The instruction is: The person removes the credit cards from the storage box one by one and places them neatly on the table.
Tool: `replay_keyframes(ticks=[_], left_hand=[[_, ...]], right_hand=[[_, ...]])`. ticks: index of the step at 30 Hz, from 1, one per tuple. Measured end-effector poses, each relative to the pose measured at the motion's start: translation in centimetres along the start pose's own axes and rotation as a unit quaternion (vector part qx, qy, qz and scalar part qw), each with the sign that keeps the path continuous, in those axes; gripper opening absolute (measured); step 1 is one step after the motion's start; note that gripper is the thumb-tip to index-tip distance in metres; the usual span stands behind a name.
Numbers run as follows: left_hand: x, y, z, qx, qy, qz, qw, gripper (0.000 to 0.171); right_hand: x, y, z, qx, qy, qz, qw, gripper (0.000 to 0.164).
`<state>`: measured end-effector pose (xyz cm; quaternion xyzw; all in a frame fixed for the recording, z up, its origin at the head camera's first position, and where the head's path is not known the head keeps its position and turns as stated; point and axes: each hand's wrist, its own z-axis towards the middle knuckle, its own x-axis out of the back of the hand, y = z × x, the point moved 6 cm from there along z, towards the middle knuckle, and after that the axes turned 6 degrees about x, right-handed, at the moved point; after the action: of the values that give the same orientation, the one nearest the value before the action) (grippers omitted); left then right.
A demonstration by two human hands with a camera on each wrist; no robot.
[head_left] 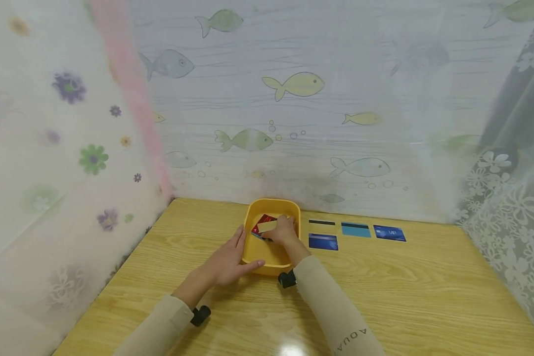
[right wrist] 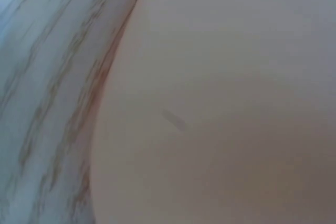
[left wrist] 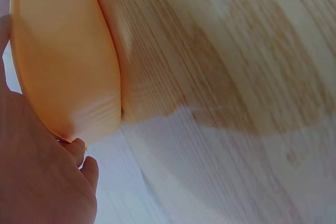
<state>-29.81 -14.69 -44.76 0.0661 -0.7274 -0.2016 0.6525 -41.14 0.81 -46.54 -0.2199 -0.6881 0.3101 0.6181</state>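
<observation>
A yellow plastic tray (head_left: 267, 270) stands on the wooden table, and in the right wrist view its wall (right wrist: 173, 77) fills most of the picture, blurred. My right hand (head_left: 285, 231) reaches down inside it, fingers curled at a pale gold card (head_left: 267, 226) that it pinches. Red cards (head_left: 266, 217) lie in a loose pile under and beside that card, partly covered by the hand. My left hand (head_left: 224, 261) rests against the tray's near left corner, fingers along the left side and thumb stretched over the front rim. The left wrist view shows this hand (left wrist: 42, 166) at the rim.
Right of the tray, a gold card with a dark stripe (head_left: 322, 226), a light blue card (head_left: 356, 230) and a blue VIP card (head_left: 389, 233) lie in a row. Another blue card (head_left: 323, 242) lies below the gold one. A fish-patterned curtain (head_left: 249, 168) hangs behind the table.
</observation>
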Motion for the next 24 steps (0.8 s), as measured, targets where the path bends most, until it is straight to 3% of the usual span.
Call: replay_keyframes(ticks=[24], left_hand=[[-0.04,-0.06,0.10,-0.006,0.004,0.001,1.0000,0.114]], right_hand=[[0.01,-0.20,0.10,0.016,-0.004,-0.037,0.999,0.087]])
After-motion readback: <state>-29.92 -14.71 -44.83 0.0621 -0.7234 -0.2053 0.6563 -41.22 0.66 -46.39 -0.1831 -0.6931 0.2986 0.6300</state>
